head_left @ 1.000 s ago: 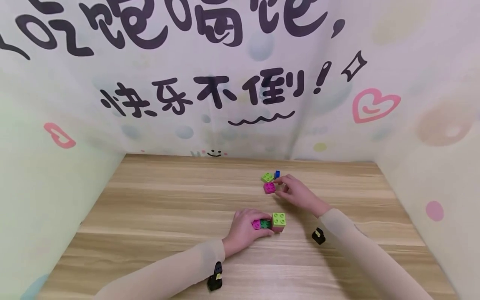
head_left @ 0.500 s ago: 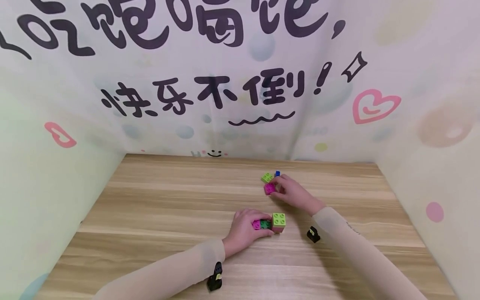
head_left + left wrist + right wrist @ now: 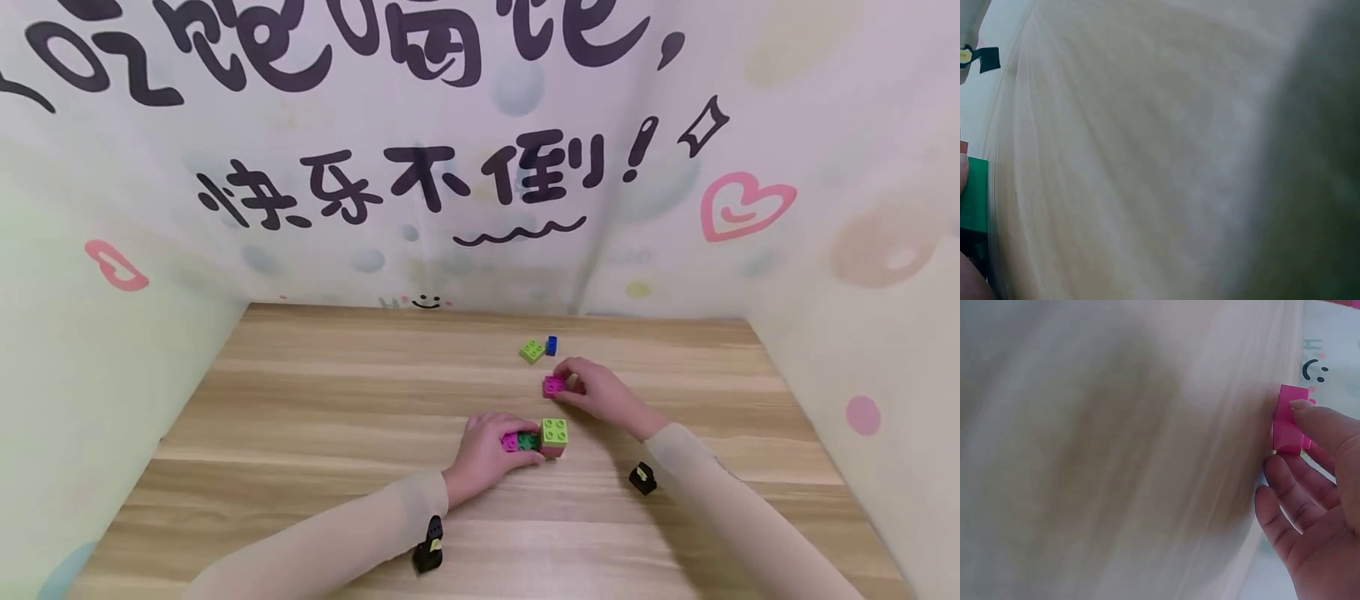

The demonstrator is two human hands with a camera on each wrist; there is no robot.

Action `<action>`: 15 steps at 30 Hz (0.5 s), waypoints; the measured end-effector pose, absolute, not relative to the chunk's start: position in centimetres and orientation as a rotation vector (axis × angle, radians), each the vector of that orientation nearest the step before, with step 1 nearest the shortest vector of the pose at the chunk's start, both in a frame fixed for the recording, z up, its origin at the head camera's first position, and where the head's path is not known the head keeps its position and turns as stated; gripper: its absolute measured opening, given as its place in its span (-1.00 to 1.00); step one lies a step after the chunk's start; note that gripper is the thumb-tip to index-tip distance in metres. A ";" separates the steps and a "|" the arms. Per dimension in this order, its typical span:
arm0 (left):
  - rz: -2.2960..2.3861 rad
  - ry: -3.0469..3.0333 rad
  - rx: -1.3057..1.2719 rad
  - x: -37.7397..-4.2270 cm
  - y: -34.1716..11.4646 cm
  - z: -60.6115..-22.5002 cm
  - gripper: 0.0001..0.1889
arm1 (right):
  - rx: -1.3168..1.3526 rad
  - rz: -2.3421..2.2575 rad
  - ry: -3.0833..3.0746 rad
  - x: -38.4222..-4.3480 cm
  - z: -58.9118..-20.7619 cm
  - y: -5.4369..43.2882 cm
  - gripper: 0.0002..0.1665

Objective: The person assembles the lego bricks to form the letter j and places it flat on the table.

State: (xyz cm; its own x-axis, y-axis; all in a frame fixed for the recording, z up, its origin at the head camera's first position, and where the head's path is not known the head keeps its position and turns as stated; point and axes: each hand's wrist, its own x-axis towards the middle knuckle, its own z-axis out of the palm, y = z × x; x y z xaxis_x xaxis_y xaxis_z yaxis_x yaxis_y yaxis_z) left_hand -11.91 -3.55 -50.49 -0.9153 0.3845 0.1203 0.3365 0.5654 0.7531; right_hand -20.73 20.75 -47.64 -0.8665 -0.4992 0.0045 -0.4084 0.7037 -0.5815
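Together, my two hands are handling toy bricks on a wood-grain table (image 3: pixel 337 367). My right hand (image 3: pixel 603 396) is pinching a magenta brick (image 3: pixel 552 387) in a narrow grip, the thumb pressing one face while the other fingers are bending loosely beside it; whether the brick is touching the table, I cannot tell. My left hand (image 3: pixel 483 454) is curling around a green brick (image 3: pixel 528 442) and a pink brick (image 3: pixel 510 442) next to it, with the thumb on the near side and the fingers on the far side. Right by those fingertips, a lime-topped stack (image 3: pixel 554 435), reddish below, is standing upright, and the magenta brick is sitting beyond it. Farther back, a lime brick (image 3: pixel 532 351) and a small blue brick (image 3: pixel 552 345) are lying just beside each other, apart from both hands. Behind the table, a white wall (image 3: pixel 450 279) is carrying black lettering (image 3: pixel 431 187).
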 end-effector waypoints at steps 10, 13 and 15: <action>1.277 2.717 0.615 -12.0 -3.5 -50.1 -0.52 | -0.757 -0.827 2.804 -19.1 -48.0 22.8 -0.64; 1.280 2.715 0.610 -11.9 -3.5 -50.1 -0.52 | -0.765 -0.820 2.800 -18.4 -48.0 23.4 -0.65; 1.283 2.714 0.607 -11.9 -3.5 -50.0 -0.52 | -0.758 -0.819 2.796 -17.8 -47.9 23.8 -0.67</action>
State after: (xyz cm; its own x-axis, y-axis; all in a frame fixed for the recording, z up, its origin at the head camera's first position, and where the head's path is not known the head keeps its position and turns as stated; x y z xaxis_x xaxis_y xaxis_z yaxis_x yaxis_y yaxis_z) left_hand -11.85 -3.50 -50.03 -0.9184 0.3837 0.0962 0.3179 0.5713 0.7567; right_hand -17.83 23.75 -47.87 -0.8652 -0.5012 0.0149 -0.4300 0.7263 -0.5363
